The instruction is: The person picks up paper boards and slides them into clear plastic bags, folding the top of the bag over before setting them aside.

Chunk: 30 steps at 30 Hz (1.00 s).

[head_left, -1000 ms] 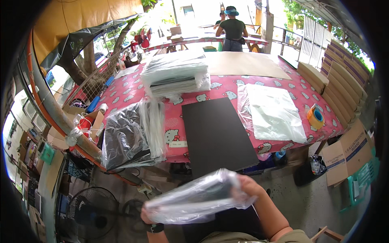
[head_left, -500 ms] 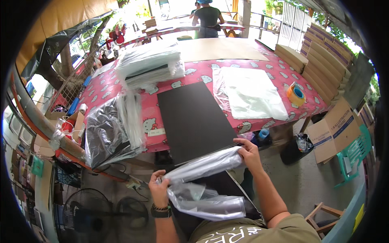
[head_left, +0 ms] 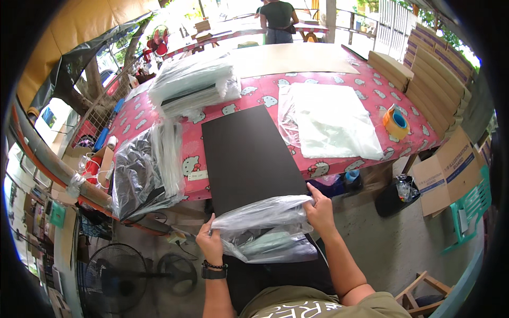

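A large black board [head_left: 246, 153] lies lengthwise on the table, its near end projecting over the front edge. A clear plastic bag [head_left: 265, 233] is bunched around that near end, its lower part hanging in folds above my lap. My left hand [head_left: 210, 239] is closed on the bag's left edge, beside the board's left near corner. On the opposite side my right hand [head_left: 321, 212] grips the bag's right edge, thumb and fingers pressed against the board's side. The board's near edge is hidden under the crumpled plastic.
The pink patterned tablecloth [head_left: 254, 95] bears plastic-wrapped boards [head_left: 148, 164] at left, a wrapped stack [head_left: 196, 79] behind, flat plastic bags [head_left: 334, 119] and a tape roll [head_left: 396, 123] at right. A fan [head_left: 116, 275] stands lower left, a black bin [head_left: 395, 199] lower right.
The bag has been drawn up over the board's near end and spread wider. Its loose tail has gathered closer to the board. My right hand has shifted slightly down.
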Each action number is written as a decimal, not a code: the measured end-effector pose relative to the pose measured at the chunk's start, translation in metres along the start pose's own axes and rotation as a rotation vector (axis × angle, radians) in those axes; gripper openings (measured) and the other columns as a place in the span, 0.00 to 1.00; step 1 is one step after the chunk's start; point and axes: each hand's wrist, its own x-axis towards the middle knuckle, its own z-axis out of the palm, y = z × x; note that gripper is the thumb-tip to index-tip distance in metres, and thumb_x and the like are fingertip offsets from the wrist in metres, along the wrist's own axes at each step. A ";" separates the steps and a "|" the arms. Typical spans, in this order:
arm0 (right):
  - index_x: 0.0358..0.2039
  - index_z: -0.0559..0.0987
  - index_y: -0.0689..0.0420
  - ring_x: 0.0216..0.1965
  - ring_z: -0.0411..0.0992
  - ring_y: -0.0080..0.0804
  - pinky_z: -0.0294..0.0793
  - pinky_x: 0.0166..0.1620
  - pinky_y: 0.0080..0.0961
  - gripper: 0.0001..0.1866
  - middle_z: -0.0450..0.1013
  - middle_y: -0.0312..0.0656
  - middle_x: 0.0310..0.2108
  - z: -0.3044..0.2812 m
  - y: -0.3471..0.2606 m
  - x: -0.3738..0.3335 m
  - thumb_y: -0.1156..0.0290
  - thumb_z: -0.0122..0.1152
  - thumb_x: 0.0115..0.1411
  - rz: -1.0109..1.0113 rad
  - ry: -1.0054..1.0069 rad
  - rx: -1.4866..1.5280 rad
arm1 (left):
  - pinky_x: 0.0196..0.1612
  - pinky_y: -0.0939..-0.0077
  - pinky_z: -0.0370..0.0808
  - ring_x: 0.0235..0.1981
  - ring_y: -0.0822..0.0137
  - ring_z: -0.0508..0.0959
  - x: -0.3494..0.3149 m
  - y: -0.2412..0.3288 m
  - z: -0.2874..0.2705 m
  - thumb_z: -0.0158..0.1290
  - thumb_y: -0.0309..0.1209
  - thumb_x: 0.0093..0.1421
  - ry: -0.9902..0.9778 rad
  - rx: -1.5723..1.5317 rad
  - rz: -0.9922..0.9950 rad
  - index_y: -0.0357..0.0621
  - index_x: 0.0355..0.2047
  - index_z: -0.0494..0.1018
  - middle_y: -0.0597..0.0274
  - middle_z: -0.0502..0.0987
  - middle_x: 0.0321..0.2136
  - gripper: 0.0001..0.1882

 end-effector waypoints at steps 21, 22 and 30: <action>0.43 0.66 0.60 0.24 0.63 0.16 0.61 0.27 0.12 0.20 0.67 0.35 0.25 -0.034 0.043 0.001 0.77 0.57 0.47 0.347 -0.471 0.853 | 0.21 0.92 0.59 0.19 0.84 0.63 -0.006 -0.002 -0.037 0.55 0.26 0.47 -0.290 -0.411 -0.314 0.40 0.44 0.64 0.71 0.68 0.21 0.22; 0.44 0.66 0.60 0.24 0.63 0.16 0.61 0.26 0.12 0.21 0.67 0.35 0.25 -0.037 0.037 0.005 0.77 0.57 0.47 0.321 -0.495 0.823 | 0.21 0.92 0.59 0.19 0.84 0.63 -0.003 0.005 -0.036 0.54 0.25 0.47 -0.277 -0.415 -0.272 0.40 0.44 0.64 0.71 0.68 0.21 0.22; 0.43 0.66 0.63 0.33 0.69 0.25 0.69 0.36 0.20 0.20 0.69 0.39 0.30 -0.071 -0.069 0.028 0.78 0.56 0.47 -0.228 -0.295 1.149 | 0.31 0.84 0.69 0.23 0.76 0.68 0.032 0.113 -0.063 0.52 0.23 0.47 -0.272 -0.793 0.155 0.38 0.47 0.60 0.64 0.69 0.25 0.25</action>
